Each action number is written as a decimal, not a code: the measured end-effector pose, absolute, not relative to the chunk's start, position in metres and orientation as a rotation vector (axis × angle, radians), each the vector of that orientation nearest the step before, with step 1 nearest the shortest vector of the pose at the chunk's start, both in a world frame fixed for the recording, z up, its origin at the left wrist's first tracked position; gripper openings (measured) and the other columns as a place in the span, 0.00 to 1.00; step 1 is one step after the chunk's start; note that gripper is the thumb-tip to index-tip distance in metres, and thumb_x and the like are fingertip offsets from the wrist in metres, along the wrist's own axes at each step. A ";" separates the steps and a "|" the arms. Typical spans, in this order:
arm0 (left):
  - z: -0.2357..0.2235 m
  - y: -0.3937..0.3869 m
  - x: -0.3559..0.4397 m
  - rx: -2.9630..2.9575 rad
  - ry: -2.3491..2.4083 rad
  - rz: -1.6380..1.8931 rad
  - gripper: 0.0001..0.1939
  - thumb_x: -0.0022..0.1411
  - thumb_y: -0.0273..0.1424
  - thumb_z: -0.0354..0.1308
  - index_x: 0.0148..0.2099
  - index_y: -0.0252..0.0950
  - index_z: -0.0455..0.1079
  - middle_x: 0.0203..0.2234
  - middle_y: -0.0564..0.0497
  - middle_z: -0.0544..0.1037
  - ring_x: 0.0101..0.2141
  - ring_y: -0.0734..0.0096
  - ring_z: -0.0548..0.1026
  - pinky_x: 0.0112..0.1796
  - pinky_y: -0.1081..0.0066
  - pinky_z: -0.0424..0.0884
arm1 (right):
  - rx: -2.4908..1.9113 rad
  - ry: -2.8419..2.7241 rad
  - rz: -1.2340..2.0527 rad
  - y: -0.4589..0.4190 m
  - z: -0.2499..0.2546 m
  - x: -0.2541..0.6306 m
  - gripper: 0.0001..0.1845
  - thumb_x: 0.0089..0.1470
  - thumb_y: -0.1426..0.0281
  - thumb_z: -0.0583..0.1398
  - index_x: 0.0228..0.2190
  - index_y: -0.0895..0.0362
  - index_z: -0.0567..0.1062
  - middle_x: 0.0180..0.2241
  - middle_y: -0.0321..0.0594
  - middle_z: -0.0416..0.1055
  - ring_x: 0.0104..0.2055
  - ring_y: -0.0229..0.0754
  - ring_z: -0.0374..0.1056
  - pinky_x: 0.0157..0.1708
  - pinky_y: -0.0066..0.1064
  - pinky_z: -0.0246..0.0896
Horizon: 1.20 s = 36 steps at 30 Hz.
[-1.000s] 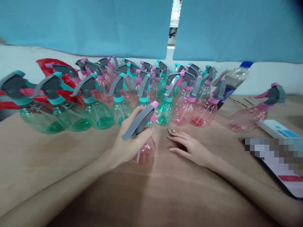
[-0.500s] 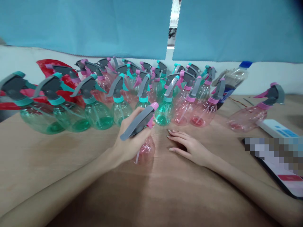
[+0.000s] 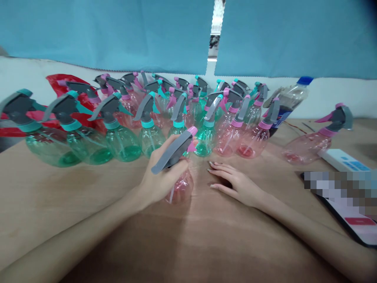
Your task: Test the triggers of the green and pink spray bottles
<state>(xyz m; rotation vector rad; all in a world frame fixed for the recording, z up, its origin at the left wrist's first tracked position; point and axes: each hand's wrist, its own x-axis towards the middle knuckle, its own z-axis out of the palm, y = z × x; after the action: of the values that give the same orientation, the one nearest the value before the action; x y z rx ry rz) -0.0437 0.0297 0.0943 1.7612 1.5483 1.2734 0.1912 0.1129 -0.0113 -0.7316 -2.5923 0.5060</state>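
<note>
My left hand (image 3: 160, 175) is wrapped round the neck of a pink spray bottle (image 3: 182, 188) with a grey head and a pink nozzle and trigger. Its nozzle points away from me, and part of the bottle is hidden behind my fingers and palm. To the right, my right hand (image 3: 235, 182) rests palm down on the wooden table (image 3: 212, 236), fingers stretched out and holding nothing. Just beyond my hands stands a row of spray bottles, among them a green spray bottle (image 3: 205, 139) and another pink spray bottle (image 3: 253, 143).
Several more green and pink spray bottles crowd the back. A large bottle with a blue cap (image 3: 290, 100) leans behind them. On the right are a single pink spray bottle (image 3: 309, 147), a white box (image 3: 343, 159) and a phone (image 3: 350, 212). Red plastic (image 3: 60, 84) lies back left.
The trigger under my left fingers was pulled back half a second ago and now sits forward again; the bottle's head shifted slightly. My right hand has stayed still.
</note>
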 end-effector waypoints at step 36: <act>0.096 0.029 -0.042 1.765 1.524 1.266 0.24 0.58 0.24 0.52 0.57 0.43 0.65 0.34 0.55 0.76 0.27 0.74 0.68 0.30 0.72 0.63 | -0.719 -2.577 0.537 0.113 -0.011 0.191 0.25 0.60 0.56 0.56 0.56 0.51 0.68 0.60 0.45 0.63 0.63 0.52 0.56 0.59 0.51 0.57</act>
<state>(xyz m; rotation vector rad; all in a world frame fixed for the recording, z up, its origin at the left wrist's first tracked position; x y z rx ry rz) -0.0420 0.0292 0.0962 1.7648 1.5237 1.2664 0.1914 0.1133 -0.0108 -0.7193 -2.5769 0.5373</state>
